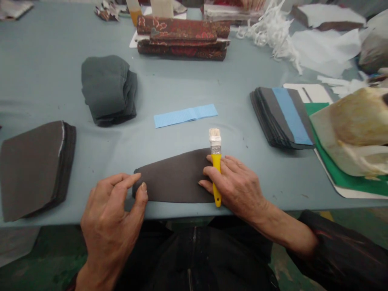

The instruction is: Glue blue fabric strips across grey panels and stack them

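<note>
A dark grey-brown panel [176,178] with tapered sides lies flat near the table's front edge. My right hand [239,182] holds a paintbrush [216,173] with a yellow handle, its whitish bristles pointing away from me. Fingertips of that same hand rest on the panel's right end. At the left end is my left hand [112,210], its thumb and forefinger apart, with the fingertips over or at the panel's edge. Beyond the panel, a light blue strip [185,116] lies on the table.
A stack of dark panels [33,169] stands at left, with folded dark cloth [106,89] behind it. Panels with a blue strip [291,115] are stacked at right. Beside them a yellowish container [357,129] sits on a green sheet [324,149]. Patterned rolls [183,38] lie at the back.
</note>
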### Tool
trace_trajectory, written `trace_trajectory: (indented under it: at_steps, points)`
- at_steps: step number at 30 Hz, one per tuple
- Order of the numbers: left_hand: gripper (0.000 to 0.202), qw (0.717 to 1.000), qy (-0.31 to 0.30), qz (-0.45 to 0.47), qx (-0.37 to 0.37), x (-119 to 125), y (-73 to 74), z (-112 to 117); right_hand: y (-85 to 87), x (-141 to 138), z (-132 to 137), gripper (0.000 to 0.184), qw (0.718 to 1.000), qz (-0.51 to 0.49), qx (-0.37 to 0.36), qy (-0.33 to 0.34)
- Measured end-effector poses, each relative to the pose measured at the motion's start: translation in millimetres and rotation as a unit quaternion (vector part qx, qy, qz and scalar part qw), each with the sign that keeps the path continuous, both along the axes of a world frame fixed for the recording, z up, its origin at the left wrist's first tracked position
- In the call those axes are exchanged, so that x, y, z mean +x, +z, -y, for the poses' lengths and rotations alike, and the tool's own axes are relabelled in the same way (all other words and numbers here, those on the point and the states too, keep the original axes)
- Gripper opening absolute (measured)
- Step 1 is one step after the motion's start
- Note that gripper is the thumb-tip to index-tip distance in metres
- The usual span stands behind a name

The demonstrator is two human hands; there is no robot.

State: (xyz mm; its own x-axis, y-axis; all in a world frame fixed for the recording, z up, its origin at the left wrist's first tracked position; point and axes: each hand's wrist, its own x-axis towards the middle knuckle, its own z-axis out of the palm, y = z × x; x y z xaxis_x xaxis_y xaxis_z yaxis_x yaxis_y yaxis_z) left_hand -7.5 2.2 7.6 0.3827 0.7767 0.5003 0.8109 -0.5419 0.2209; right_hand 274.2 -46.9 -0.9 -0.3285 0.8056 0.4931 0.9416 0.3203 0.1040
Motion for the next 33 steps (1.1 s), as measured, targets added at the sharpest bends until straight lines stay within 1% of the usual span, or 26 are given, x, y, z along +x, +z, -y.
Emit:
trace_trajectory:
  at_steps: [2,4,6,8,12,15,18,21,28,31,33]
  points:
    - [0.026,0.999,-0.046,0.007,0.011,12.8,6.1,1.5,-0.2,0.0,0.4,0.037,1.0,-0.001,-0.001,-0.001]
    - [0.026,0.995,-0.1,0.013,0.001,27.3,8.3,1.9,-0.1,-0.1,0.8,0.037,1.0,-0.002,-0.004,-0.002]
    - [0.026,0.989,-0.145,0.008,-0.015,39.7,6.0,1.3,0.0,-0.5,1.0,0.037,1.0,-0.001,-0.006,-0.004]
    - [0.026,0.986,-0.164,-0.008,-0.031,47.1,0.5,-0.2,-0.2,-1.0,1.0,0.037,1.0,-0.002,-0.004,-0.007]
    - [0.025,0.986,-0.155,-0.026,-0.046,48.5,-12.1,-4.3,-0.1,-2.1,0.6,0.036,1.0,-0.004,-0.005,-0.009]
    - [0.028,0.989,-0.142,-0.036,-0.031,48.3,-17.1,-6.5,1.7,-2.3,0.5,0.035,1.0,-0.005,-0.01,-0.012]
    - [0.034,0.99,-0.121,-0.066,-0.012,52.6,-17.2,-7.5,4.3,-2.4,0.6,0.038,1.0,-0.007,-0.018,-0.014]
    - [0.04,0.989,-0.114,-0.089,-0.013,58.1,-15.1,-7.9,5.6,-1.9,0.9,0.039,1.0,-0.008,-0.021,-0.011]
    - [0.044,0.991,-0.092,-0.094,0.011,65.6,-13.6,-4.9,3.8,4.0,1.9,0.026,0.999,-0.006,-0.047,-0.005]
    - [0.046,0.992,-0.083,-0.094,0.016,67.4,-12.8,-3.3,5.7,3.8,0.9,0.021,0.999,0.002,-0.052,0.0]
    - [0.047,0.992,-0.08,-0.096,0.012,67.8,-12.0,-3.0,8.4,1.2,-1.1,0.013,0.999,-0.001,-0.05,0.013]
